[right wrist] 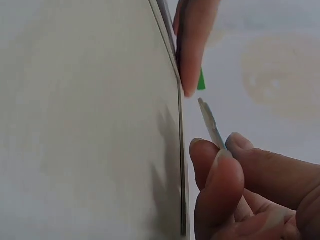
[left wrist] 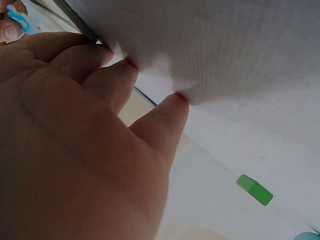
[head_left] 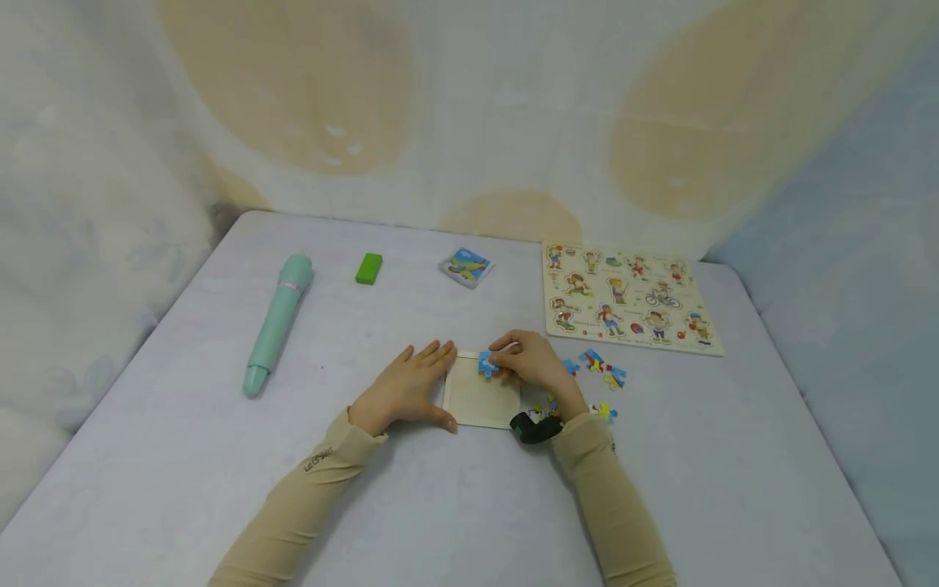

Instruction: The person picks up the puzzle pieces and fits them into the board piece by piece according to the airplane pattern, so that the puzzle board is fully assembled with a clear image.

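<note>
A blue jigsaw puzzle piece (head_left: pixel 487 364) is pinched between thumb and fingers of my right hand (head_left: pixel 530 359), over the far side of a shallow wooden puzzle tray (head_left: pixel 480 399). Seen edge-on in the right wrist view, the thin piece (right wrist: pixel 212 125) stands tilted, apart from the tray's surface. My left hand (head_left: pixel 407 390) lies with spread, straight fingers along the tray's left edge, its fingertips on the table in the left wrist view. Several loose puzzle pieces (head_left: pixel 605 367) lie right of the tray, partly hidden by the right hand and wrist.
At the back right lies a board of sports figures (head_left: pixel 623 297). A small stack of picture tiles (head_left: pixel 467 267), a green block (head_left: pixel 369 268) and a mint-green microphone-shaped stick (head_left: pixel 277 324) lie across the back and left. Cloth walls (head_left: pixel 484 114) stand behind and beside the table.
</note>
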A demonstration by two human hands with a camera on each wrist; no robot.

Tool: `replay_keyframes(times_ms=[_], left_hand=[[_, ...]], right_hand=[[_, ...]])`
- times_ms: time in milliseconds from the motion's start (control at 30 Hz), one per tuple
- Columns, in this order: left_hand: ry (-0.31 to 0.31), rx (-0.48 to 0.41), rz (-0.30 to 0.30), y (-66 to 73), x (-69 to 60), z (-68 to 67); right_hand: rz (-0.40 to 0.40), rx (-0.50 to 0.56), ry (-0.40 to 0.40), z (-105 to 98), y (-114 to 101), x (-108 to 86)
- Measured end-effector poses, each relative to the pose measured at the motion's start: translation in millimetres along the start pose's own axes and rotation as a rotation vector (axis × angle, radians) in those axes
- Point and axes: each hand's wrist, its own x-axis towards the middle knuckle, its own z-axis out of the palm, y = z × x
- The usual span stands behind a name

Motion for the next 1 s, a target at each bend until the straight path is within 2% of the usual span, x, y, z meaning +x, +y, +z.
replay_keyframes(times_ms=[167, 367, 1000], left_hand=[[-0.005, 0.004, 0.000, -0.6, -0.1, 1.2], [0.005, 0.003, 0.008, -1.0, -0.1, 1.7], [0.000, 0.008, 0.011, -1.7, 0.2, 0.5]], right_hand=[[0.000, -0.026, -0.029, 16.0, -8.7, 2.2], [0.032, -0.041, -0.009, 29.3, -15.2, 5.3], [0.035, -0.098, 0.099, 41.5, -18.2, 7.1]])
